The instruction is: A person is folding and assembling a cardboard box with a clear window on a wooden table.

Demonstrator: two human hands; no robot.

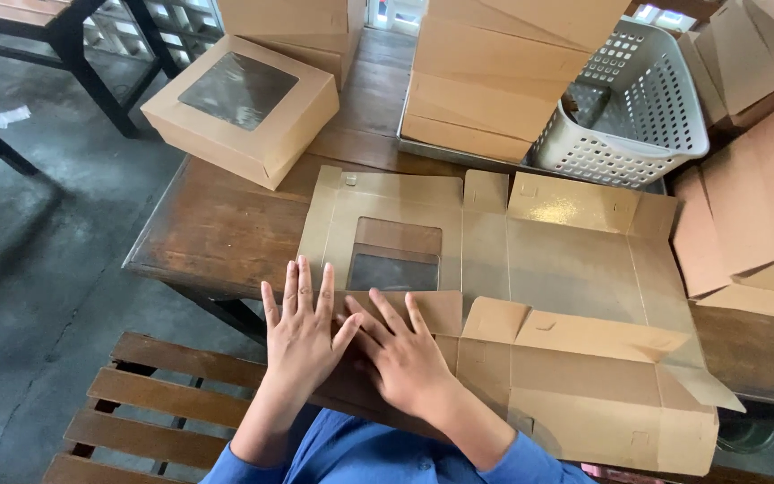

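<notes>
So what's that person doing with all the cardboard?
A person in blue sleeves is pressing both hands flat on the near flap of an unfolded brown box blank with a clear window. The left hand and right hand lie side by side at the table's front edge. A finished window box sits at the back left, a stack of flat blanks and a white basket behind.
</notes>
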